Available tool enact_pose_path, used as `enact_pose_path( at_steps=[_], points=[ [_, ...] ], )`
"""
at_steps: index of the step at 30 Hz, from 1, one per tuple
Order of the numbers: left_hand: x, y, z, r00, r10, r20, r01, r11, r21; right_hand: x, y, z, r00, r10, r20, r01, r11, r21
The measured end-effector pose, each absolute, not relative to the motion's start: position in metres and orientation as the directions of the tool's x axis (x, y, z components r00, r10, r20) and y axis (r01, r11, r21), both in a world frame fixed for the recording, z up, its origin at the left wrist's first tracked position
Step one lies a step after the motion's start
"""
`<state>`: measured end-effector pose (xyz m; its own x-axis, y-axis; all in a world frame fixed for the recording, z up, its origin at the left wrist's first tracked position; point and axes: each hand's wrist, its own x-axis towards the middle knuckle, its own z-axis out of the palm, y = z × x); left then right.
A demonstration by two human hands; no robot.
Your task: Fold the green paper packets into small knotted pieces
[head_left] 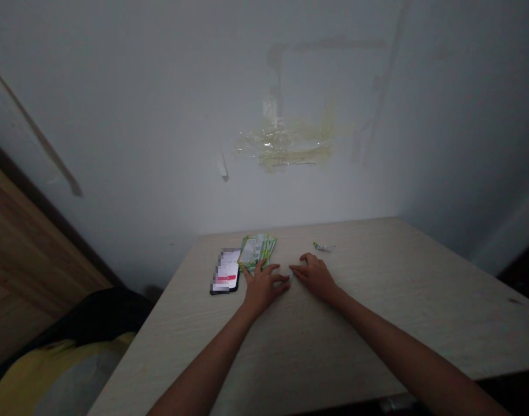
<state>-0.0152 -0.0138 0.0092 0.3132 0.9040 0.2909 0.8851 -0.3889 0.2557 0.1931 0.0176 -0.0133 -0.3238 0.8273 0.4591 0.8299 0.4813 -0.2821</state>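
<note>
Work in the head view is apparently centring on fine fingertip handling low over the table [377,266]. The left hand [262,287] is holding its fingers spread and half bent, the outer ones lying at the near edge of the packets [258,249]; touch is hard to tell. The right hand [315,277] is pointing loosely curled fingers towards nine o'clock. Whether either is pinching something tiny, I cannot tell. From the gap between them, the packets are lying at ten o'clock, the phone [227,270] at nine, the wrapper [323,248] between one and two. The next move seems to be calling for steady, matched fingertips.
</note>
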Motion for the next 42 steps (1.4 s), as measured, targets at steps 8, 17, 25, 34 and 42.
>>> enact_pose_path(
  at_steps=[8, 17, 25, 34, 42],
  points=[
    [-0.011, -0.017, 0.009, 0.269, 0.889, 0.371, 0.915, -0.356, 0.189, 0.196, 0.014, -0.014, -0.416, 0.728, 0.545, 0.680, 0.647, -0.345],
    [-0.014, -0.012, 0.003, 0.273, 0.895, 0.353, 0.926, -0.344, 0.157, 0.192, 0.010, -0.012, -0.443, 0.726, 0.526, 0.718, 0.639, -0.276],
    [-0.014, -0.011, 0.009, 0.259, 0.900, 0.352, 0.925, -0.335, 0.177, 0.193, 0.009, -0.008, -0.437, 0.736, 0.517, 0.702, 0.638, -0.316],
    [-0.010, -0.011, 0.013, 0.201, 0.904, 0.377, 0.932, -0.295, 0.211, 0.195, 0.006, -0.002, -0.492, 0.673, 0.552, 0.604, 0.720, -0.340],
    [-0.011, -0.008, 0.010, 0.195, 0.892, 0.408, 0.930, -0.300, 0.211, 0.191, 0.004, 0.000, -0.601, 0.593, 0.536, 0.591, 0.781, -0.201]
  ],
)
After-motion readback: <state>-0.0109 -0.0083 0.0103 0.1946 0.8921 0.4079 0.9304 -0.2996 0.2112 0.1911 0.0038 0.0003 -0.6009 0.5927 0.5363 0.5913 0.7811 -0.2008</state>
